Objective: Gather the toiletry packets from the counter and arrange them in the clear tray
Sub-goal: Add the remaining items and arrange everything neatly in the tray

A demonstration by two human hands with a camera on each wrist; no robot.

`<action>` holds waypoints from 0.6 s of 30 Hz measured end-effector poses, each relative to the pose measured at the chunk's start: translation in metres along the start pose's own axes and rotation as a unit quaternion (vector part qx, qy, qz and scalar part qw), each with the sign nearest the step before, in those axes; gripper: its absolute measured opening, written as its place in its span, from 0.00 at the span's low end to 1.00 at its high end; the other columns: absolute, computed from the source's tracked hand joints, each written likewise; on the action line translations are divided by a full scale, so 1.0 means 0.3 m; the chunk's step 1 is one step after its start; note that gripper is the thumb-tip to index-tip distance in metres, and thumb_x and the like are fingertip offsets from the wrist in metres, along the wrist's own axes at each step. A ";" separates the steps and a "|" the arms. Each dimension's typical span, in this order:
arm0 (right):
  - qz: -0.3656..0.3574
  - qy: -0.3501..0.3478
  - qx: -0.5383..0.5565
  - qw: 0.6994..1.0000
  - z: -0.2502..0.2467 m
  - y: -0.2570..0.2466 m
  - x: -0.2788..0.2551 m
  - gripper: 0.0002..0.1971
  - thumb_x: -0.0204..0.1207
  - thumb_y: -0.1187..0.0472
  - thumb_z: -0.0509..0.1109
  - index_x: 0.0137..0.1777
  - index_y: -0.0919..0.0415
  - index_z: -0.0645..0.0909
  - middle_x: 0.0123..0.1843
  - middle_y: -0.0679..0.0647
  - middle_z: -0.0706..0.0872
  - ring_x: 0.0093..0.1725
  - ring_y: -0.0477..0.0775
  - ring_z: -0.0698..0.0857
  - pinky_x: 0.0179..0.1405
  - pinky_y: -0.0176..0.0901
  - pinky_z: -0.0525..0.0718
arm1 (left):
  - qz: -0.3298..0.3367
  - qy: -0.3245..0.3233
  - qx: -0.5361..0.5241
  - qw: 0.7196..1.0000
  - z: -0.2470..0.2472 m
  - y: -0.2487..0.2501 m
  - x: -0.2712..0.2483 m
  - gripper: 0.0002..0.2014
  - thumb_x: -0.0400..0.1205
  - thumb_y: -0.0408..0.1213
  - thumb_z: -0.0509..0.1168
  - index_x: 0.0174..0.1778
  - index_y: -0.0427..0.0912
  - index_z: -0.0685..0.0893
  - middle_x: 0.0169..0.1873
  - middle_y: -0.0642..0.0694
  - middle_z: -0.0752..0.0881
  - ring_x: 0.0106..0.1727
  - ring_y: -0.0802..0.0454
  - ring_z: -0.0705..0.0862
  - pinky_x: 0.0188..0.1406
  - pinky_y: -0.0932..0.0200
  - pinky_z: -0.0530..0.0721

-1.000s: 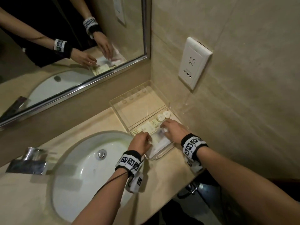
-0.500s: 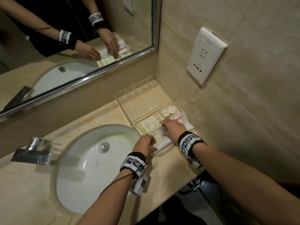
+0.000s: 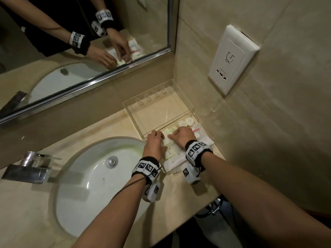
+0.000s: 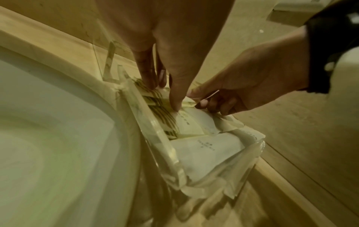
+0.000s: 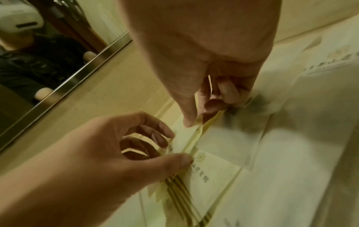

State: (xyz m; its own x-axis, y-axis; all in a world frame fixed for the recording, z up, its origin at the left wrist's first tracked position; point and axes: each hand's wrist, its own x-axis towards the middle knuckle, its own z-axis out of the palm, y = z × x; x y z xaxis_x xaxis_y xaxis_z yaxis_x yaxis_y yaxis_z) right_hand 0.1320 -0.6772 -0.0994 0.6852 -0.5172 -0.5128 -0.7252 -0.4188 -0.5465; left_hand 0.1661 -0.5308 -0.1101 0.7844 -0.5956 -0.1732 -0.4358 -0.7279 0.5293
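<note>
The clear tray (image 3: 180, 171) sits in the counter corner with its lid (image 3: 157, 111) tipped open. Inside lie cream striped packets (image 4: 170, 122), white packets (image 4: 204, 150), two round caps (image 3: 186, 122) and a pink-striped item (image 3: 196, 130). My left hand (image 3: 160, 137) and right hand (image 3: 173, 136) meet over the tray's left part. Each pinches one end of a thin cream packet (image 3: 167, 139), which stands on edge in the right wrist view (image 5: 202, 130). There my right hand (image 5: 201, 114) grips its far end and my left hand (image 5: 174, 145) its near end.
A white sink (image 3: 86, 179) lies directly left of the tray, with a chrome faucet (image 3: 28, 167) beyond it. A mirror (image 3: 80, 42) runs along the back wall, and a wall socket (image 3: 231, 59) hangs above the tray. The counter's front edge (image 3: 197, 199) is close behind my wrists.
My right hand has moved left across the tray to meet the left hand, and both now pinch the cream packet. The head camera has shifted slightly.
</note>
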 end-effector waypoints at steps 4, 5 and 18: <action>0.024 -0.007 0.009 1.000 0.007 -0.004 0.022 0.11 0.71 0.54 0.79 0.49 0.60 0.89 0.52 0.57 0.92 0.56 0.56 0.88 0.59 0.45 0.85 | 0.005 0.004 0.007 1.000 0.003 -0.001 0.002 0.19 0.71 0.34 0.76 0.54 0.42 0.77 0.57 0.44 0.77 0.58 0.45 0.75 0.53 0.52 0.78; 0.029 -0.007 0.016 0.999 0.006 -0.006 0.025 0.10 0.71 0.56 0.79 0.49 0.60 0.89 0.52 0.57 0.92 0.56 0.56 0.88 0.59 0.44 0.85 | 0.006 0.004 0.009 1.000 0.004 -0.002 0.001 0.20 0.71 0.34 0.76 0.54 0.42 0.77 0.57 0.45 0.77 0.58 0.46 0.75 0.52 0.52 0.79; 0.004 0.009 0.058 0.998 -0.016 0.000 0.011 0.10 0.68 0.64 0.81 0.48 0.56 0.86 0.50 0.53 0.91 0.52 0.53 0.88 0.60 0.48 0.86 | 0.022 -0.004 0.015 1.000 0.008 0.012 0.015 0.17 0.71 0.26 0.70 0.52 0.45 0.76 0.54 0.48 0.76 0.53 0.47 0.73 0.44 0.54 0.76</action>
State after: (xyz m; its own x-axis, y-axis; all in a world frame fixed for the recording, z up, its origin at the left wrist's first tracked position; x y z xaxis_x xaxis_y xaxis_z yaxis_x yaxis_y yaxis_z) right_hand 0.1341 -0.6824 -0.0979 0.6774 -0.5345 -0.5054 -0.7171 -0.3267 -0.6157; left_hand 0.1670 -0.5368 -0.1111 0.7615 -0.6290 -0.1566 -0.4822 -0.7111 0.5117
